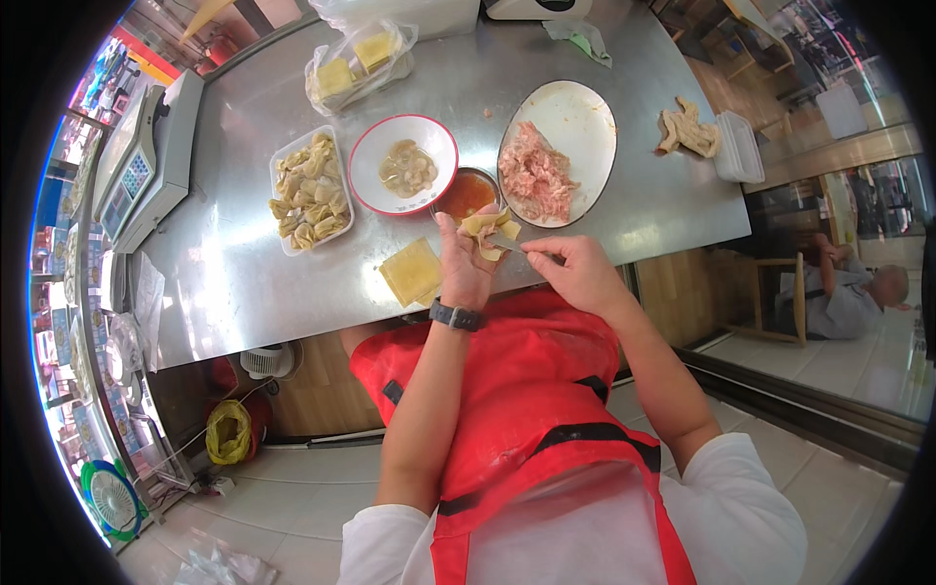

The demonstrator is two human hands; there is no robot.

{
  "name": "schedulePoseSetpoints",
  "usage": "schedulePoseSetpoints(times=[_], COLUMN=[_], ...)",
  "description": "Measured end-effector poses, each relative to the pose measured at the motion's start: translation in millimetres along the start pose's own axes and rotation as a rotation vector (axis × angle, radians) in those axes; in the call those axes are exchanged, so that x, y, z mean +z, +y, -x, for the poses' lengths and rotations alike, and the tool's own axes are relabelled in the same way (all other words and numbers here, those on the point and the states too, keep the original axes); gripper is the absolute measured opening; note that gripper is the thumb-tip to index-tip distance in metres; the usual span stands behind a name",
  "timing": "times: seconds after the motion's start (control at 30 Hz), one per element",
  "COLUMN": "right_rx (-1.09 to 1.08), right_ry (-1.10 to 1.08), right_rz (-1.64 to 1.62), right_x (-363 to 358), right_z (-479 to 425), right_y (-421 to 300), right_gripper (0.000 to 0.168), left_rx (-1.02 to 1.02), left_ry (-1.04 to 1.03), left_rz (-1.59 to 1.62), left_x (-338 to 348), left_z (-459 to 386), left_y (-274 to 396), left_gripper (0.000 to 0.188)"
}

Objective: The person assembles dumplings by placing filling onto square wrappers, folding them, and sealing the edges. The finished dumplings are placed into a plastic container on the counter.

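Observation:
On the fingers of my left hand [469, 267] rests a yellow dough wrapper [491, 228] with some pink filling. My right hand [578, 270] grips a flat metal spreader [504, 242], whose tip touches the wrapper. Beyond the left hand is a bowl of reddish sauce [468, 194], partly hidden. A red-rimmed bowl [369, 146] holds shrimp-like pieces in liquid. To its right, an oval plate [585, 124] carries minced meat [537, 175]. Square yellow wrappers [411, 272] lie stacked left of my left hand. Filled dumplings [311, 190] fill a white plastic tray [347, 212].
A bag of wrappers [358, 62] lies at the back of the steel table [241, 292]. A digital scale [139, 168] stands at the left. Toward the right are a crumpled tan cloth [689, 130] and clear plastic containers [737, 146]. A person sits beyond the glass.

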State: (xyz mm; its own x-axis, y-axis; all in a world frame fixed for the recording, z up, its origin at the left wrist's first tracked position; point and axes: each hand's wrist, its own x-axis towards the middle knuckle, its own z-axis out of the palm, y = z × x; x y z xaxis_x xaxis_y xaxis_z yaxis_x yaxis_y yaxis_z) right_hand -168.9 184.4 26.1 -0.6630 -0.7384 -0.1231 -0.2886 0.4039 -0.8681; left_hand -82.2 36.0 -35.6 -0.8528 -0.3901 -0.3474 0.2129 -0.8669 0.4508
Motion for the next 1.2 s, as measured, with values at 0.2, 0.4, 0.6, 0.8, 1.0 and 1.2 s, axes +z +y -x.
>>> schedulePoseSetpoints(times=[0.2, 0.4, 0.6, 0.8, 1.0, 1.2], right_rx=[0.124, 0.131, 0.103, 0.089, -0.006, 0.147], right_ry=[-0.136, -0.266, -0.318, -0.347, -0.403, -0.196], right_rz=[-0.149, -0.101, 0.067, 0.145, 0.141, -0.145], right_x=[-22, -5, -14, -16, -24, -103], right_z=[3, -2, -12, -16, -20, -14], right_y=[-15, -11, -31, -39, -26, -2], right_gripper=[0.022, 0.020, 0.024, 0.024, 0.023, 0.021], left_rx=[-0.011, 0.361, 0.369, 0.410, 0.432, 0.426], left_ry=[-0.137, -0.239, -0.162, -0.148, -0.112, 0.042], left_rz=[-1.032, -1.411, -1.525, -1.496, -1.450, -1.376], left_x=[-33, -17, -11, -4, -21, -21], left_z=[0, 5, 13, 20, 15, 18], left_y=[26, 23, 23, 17, -4, 16], left_gripper=[0.025, 0.026, 0.021, 0.017, 0.021, 0.020])
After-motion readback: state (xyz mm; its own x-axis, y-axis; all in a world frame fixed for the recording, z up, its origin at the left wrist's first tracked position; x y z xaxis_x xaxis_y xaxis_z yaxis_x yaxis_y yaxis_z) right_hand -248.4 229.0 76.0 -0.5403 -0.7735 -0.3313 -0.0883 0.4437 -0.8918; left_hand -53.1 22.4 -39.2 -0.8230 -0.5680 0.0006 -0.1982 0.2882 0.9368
